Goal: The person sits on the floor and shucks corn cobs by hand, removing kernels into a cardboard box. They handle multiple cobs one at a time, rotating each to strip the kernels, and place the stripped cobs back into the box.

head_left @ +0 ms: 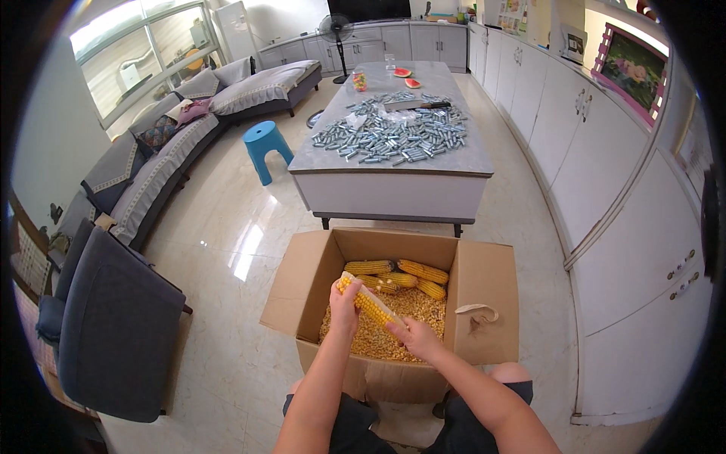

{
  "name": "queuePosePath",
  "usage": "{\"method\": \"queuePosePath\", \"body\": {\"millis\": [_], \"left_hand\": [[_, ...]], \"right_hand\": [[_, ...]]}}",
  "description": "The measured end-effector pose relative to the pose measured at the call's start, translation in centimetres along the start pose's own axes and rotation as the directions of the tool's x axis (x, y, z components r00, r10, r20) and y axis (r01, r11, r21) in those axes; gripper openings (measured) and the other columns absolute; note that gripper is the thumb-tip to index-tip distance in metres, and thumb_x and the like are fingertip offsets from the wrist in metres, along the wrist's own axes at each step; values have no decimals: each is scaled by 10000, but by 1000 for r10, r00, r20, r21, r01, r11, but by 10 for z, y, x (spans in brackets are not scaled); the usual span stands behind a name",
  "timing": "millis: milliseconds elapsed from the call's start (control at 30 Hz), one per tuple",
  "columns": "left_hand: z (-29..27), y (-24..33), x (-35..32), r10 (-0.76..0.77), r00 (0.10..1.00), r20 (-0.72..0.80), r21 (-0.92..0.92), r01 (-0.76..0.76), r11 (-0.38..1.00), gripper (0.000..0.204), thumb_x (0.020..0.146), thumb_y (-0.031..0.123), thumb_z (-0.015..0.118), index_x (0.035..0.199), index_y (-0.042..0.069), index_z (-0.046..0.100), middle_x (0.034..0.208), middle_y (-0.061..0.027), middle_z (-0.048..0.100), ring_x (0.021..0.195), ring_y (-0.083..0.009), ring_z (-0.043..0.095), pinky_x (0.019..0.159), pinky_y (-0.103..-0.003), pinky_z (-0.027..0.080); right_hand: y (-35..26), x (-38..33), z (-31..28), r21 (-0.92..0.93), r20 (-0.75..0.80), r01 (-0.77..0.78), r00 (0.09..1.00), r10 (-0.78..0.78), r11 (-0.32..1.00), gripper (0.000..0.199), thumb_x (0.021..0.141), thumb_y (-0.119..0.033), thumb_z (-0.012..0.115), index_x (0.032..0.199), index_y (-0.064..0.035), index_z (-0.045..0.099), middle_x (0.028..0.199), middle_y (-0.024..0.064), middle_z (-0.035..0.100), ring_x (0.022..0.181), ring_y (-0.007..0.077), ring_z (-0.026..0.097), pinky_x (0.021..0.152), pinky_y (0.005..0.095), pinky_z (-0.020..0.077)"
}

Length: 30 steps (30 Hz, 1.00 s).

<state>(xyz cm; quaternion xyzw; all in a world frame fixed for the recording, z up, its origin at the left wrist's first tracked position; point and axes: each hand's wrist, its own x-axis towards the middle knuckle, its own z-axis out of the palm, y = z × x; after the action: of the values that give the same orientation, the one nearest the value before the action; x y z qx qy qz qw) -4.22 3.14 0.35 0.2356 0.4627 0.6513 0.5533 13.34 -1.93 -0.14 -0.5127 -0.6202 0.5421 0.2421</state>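
Both my hands hold one ear of corn (370, 304), slanted over an open cardboard box (488, 295). My left hand (344, 304) is closed round its upper left end, and my right hand (416, 338) grips the lower right end. Yellow kernels cover part of the ear; a pale strip along its upper side looks bare. A few kernels hang in the air just beside it. Loose corn kernels (378, 344) fill the bottom of the box. Several whole corn ears (423, 271) lie on them at the far side.
Beyond the box stands a long grey-topped table (333, 160) with many small metal cylinders (416, 140), a cleaver (417, 106) and watermelon slices (401, 73). A blue stool (266, 144) is left of it. White cabinets (560, 129) line the right; a dark armchair (121, 325) stands left.
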Motion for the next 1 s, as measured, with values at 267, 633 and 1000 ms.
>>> {"method": "queuePosePath", "body": {"millis": [267, 633, 1000], "left_hand": [[4, 17, -3, -75, 989, 126, -271, 107, 957, 209, 854, 195, 527, 1006, 62, 472, 821, -96, 551, 781, -248, 578, 701, -398, 499], [-15, 1, 10, -53, 999, 5, -188, 53, 981, 217, 816, 144, 597, 948, 38, 462, 741, -86, 523, 633, -219, 578, 567, -389, 513], [-10, 3, 9, -134, 989, 56, -291, 145, 946, 217, 864, 272, 526, 919, 67, 483, 750, -84, 538, 711, -260, 571, 707, -417, 489]], "right_hand": [[11, 8, -1, 80, 38, -28, 999, 25, 996, 675, 783, -648, 474, 871, 15, 568, 672, 82, 559, 629, 157, 561, 590, 298, 452], [0, -1, 2, -32, 80, -22, 996, 24, 999, 650, 798, -630, 469, 877, 6, 575, 676, 79, 567, 637, 159, 565, 590, 294, 445], [20, 10, 6, 64, 55, -26, 998, 23, 998, 627, 806, -607, 485, 858, 11, 577, 668, 74, 546, 613, 162, 535, 576, 300, 436]]}}
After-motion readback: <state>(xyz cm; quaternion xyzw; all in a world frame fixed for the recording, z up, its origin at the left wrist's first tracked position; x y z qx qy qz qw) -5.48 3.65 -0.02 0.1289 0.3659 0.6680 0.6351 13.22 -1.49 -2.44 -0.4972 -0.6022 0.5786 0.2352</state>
